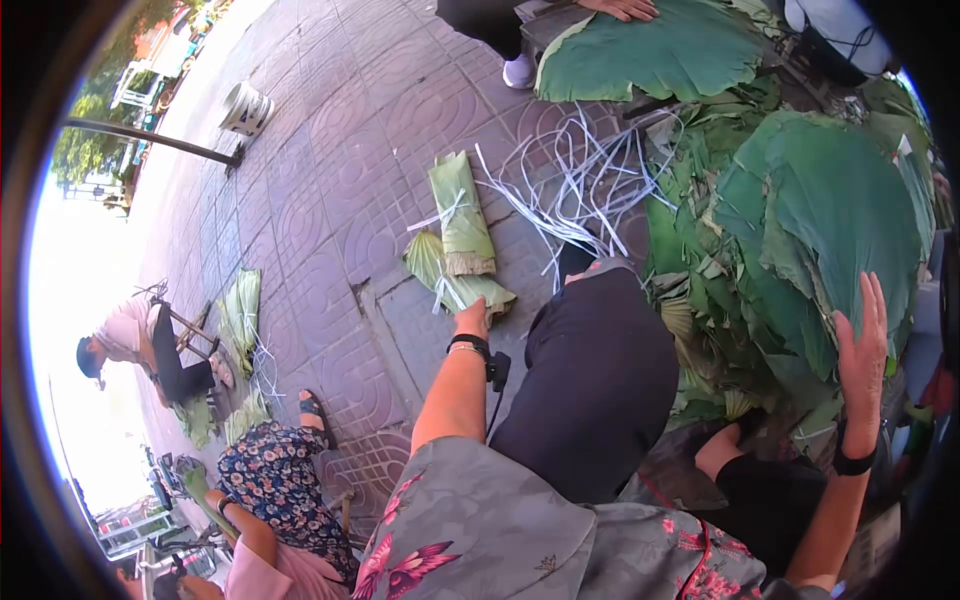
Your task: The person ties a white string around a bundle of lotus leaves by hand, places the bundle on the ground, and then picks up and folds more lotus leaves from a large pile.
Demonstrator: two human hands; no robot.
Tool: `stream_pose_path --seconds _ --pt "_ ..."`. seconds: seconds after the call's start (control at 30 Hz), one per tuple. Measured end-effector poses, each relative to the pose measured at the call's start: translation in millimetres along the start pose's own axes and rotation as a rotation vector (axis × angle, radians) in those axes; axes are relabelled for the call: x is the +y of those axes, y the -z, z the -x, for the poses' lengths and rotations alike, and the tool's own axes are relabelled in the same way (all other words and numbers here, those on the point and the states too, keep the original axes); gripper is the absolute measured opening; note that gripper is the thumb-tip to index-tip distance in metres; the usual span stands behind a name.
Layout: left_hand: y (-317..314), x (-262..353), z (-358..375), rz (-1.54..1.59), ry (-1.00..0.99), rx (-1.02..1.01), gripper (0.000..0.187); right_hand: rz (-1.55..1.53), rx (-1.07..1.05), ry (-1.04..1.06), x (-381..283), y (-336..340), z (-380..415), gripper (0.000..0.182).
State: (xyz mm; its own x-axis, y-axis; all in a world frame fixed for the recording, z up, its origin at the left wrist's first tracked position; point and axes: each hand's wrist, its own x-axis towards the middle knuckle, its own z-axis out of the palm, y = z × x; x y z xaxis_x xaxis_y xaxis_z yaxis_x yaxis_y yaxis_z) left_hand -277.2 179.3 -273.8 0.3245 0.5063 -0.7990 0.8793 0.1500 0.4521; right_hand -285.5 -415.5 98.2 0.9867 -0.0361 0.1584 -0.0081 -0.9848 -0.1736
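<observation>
My left hand (473, 318), with a black wristband, reaches down to the near edge of a folded green leaf bundle (428, 262) tied with white strip. Its fingers look closed on that edge, though they are partly hidden. Another tied leaf bundle (463, 215) lies partly over the first on the paving. My right hand (862, 350) is raised at the right with its fingers stretched out and nothing in it, in front of a big pile of green leaves (820, 220). Loose white strips (590, 185) lie tangled between the bundles and the pile.
At the top, another person's hand (625, 8) rests on a wide leaf (650, 55). Two people sit at the left near more leaf bundles (240, 310). A white bucket (246, 108) and a pole (150, 138) stand at the upper left. A co-worker's foot (718, 450) is beside the pile.
</observation>
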Motion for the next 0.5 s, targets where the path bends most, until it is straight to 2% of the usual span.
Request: stream_pose_path --seconds 0.13,0.2,0.3,0.33,0.4,0.47,0.5 --pt "5.5 -8.7 -2.3 -0.163 -0.228 -0.087 0.058 -0.041 -0.029 0.069 -17.1 -1.3 -3.3 0.057" --pt "1.5 16.7 25.6 0.177 0.055 -0.143 0.043 -0.063 -0.046 0.082 -25.9 2.3 -6.0 0.057" --pt "-3.4 10.6 21.4 0.215 -0.067 -0.187 0.037 -0.087 -0.056 0.107 -31.6 3.1 -5.9 0.058" --pt "-4.8 10.1 10.7 0.290 0.000 -0.204 0.034 -0.094 -0.050 0.117 -32.8 3.4 -4.9 0.058" --pt "6.1 -11.1 1.6 -0.039 -0.337 -0.193 0.034 -0.112 -0.060 0.139 -35.6 4.8 -3.1 0.059" --pt "11.6 -4.8 5.5 0.239 -0.262 -0.175 0.037 -0.134 -0.090 0.166 -37.3 6.4 1.8 0.059" --pt "10.0 0.4 7.8 0.679 -0.008 -0.167 0.039 -0.151 -0.074 0.175 -41.0 5.8 -0.3 0.059"
